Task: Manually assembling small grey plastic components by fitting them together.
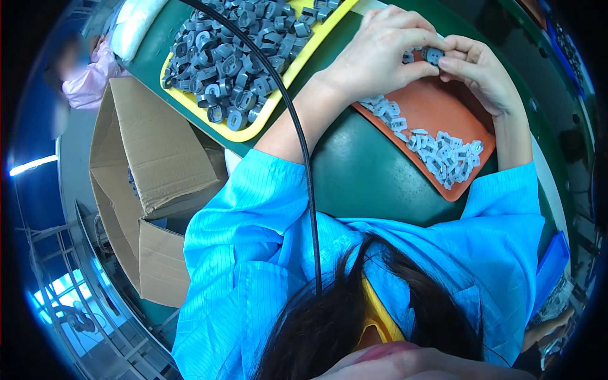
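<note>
My left hand point(386, 54) and my right hand point(481, 73) meet above the far part of an orange tray point(437, 104). Between their fingertips is a small round grey plastic part point(433, 56), pinched from both sides. Part of it is covered by my fingers. Small pale, translucent plastic pieces point(446, 157) lie in a heap at the tray's near end, and more lie along its left edge below my left wrist. To the left of my left forearm, a yellow tray point(244, 134) holds a large pile of grey plastic parts point(237, 63) that look similar.
An open cardboard box point(166, 152) stands at the left, by the green table point(361, 168). A black cable point(296, 117) hangs across the view, over the yellow tray. A white plastic bag point(140, 28) lies far left, near a person in pink point(95, 79). A blue bin point(550, 269) is at right.
</note>
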Available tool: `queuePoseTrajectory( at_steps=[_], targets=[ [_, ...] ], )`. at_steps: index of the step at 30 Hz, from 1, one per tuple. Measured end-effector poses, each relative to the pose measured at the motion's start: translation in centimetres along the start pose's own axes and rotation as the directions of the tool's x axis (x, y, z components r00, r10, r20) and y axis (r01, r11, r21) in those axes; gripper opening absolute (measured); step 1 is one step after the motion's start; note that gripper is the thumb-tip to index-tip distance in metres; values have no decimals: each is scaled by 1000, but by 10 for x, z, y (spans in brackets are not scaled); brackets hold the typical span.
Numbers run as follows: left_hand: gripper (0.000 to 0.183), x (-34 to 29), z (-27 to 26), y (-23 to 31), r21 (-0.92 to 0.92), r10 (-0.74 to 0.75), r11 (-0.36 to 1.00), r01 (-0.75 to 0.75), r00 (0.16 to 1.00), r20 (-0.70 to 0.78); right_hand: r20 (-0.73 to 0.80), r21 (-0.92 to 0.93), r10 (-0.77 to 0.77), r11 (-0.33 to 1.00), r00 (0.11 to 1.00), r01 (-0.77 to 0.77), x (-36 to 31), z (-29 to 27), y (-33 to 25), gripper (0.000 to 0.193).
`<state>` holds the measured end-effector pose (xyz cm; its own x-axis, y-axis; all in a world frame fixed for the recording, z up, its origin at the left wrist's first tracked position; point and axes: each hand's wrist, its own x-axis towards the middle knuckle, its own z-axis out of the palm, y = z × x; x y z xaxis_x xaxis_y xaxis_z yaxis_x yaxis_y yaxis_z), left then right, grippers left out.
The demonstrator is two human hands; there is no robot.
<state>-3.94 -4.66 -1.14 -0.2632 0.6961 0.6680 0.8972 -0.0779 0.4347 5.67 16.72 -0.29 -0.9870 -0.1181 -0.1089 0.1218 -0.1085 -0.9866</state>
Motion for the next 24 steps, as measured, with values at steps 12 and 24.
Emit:
queuePoseTrajectory(
  at_steps=[12,24],
  targets=[
    [39,15,4,16,131,77,990,-49,973,-216,-82,138,-202,967,976,212,10,-17,14,30],
    [44,-1,-208,-143,640,-457,707,300,885,90,-497,-774,-430,613,754,-160,7,-113,45,32]
  ],
)
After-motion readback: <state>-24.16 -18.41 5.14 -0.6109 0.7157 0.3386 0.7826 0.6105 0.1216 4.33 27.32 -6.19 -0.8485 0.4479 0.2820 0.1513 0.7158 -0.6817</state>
